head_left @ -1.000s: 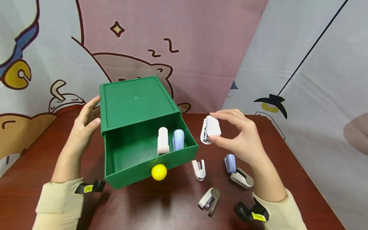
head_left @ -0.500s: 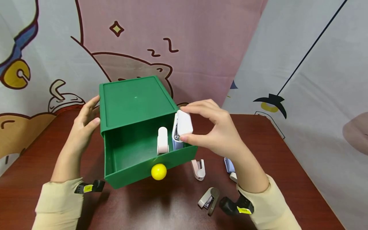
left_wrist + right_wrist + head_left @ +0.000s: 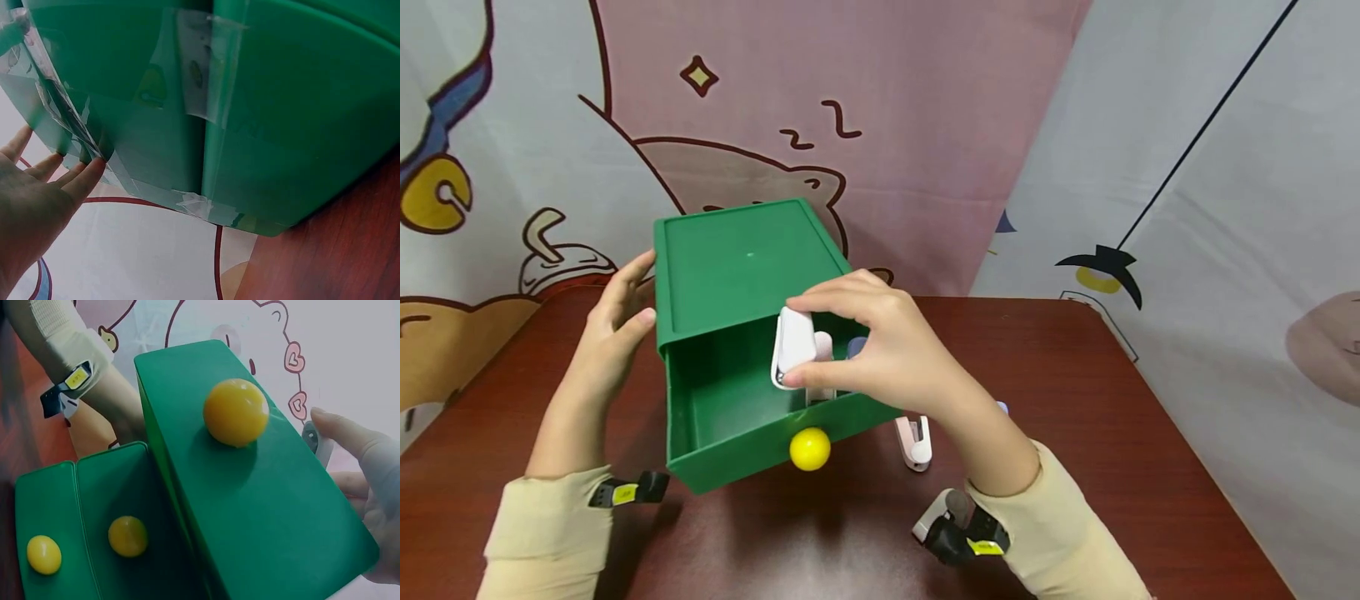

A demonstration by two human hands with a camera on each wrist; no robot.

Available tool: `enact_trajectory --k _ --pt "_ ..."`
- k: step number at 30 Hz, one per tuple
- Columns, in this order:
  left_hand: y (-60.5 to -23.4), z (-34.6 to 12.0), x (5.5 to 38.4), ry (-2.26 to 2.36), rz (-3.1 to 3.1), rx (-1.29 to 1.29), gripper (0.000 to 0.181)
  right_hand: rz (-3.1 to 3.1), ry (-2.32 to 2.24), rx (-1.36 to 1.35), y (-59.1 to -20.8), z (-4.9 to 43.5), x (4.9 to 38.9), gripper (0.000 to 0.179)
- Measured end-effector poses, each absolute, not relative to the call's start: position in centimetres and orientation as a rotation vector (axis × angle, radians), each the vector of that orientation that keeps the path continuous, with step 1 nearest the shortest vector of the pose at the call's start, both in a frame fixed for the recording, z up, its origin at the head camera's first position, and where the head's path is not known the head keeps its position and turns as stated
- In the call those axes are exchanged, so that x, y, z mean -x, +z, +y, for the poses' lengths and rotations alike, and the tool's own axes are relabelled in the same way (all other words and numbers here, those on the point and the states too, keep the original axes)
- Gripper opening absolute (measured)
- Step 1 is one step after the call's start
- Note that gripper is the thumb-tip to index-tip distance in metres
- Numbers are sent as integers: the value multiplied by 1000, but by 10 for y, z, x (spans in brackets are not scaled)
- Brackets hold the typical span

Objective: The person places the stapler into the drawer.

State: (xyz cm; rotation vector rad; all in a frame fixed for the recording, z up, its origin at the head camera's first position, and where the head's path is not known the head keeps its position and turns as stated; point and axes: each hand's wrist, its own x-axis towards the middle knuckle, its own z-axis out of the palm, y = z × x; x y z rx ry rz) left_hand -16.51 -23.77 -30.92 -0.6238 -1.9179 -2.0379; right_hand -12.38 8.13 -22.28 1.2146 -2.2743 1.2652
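Observation:
A green drawer cabinet (image 3: 748, 271) stands on the table with its top drawer (image 3: 730, 450) pulled out; a yellow ball knob (image 3: 810, 449) sits on the drawer's front. Over the open drawer, my right hand (image 3: 891, 346) pinches a small white stapler (image 3: 793, 343) between thumb and fingers. Behind that hand, a pinkish-white stapler (image 3: 823, 345) and a blue stapler (image 3: 856, 345) lie in the drawer, both partly covered. My left hand (image 3: 610, 333) is at the cabinet's left side; in the left wrist view its extended fingertips touch the taped green wall (image 3: 125, 125).
On the table right of the cabinet lie a pale pink stapler (image 3: 914, 446) and a grey-beige stapler (image 3: 934, 510), partly behind the wrist camera. A bit of blue (image 3: 1003, 407) shows past the forearm. Lower drawers (image 3: 112, 506) are closed. A patterned cloth (image 3: 925, 125) hangs behind.
My right hand has carried the white stapler leftward from beside the cabinet to above the open drawer. My left hand has stayed against the cabinet's side.

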Motion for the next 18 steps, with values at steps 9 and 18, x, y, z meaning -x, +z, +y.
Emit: enact_trajectory --k 9,18 --pt "-310 -238 164 -2047 -1919 611 63 -2534 1075 -1213 -218 67 122 53" --pt "-311 -238 164 -2046 -1911 620 63 -2686 839 -1269 -217 64 122 56"
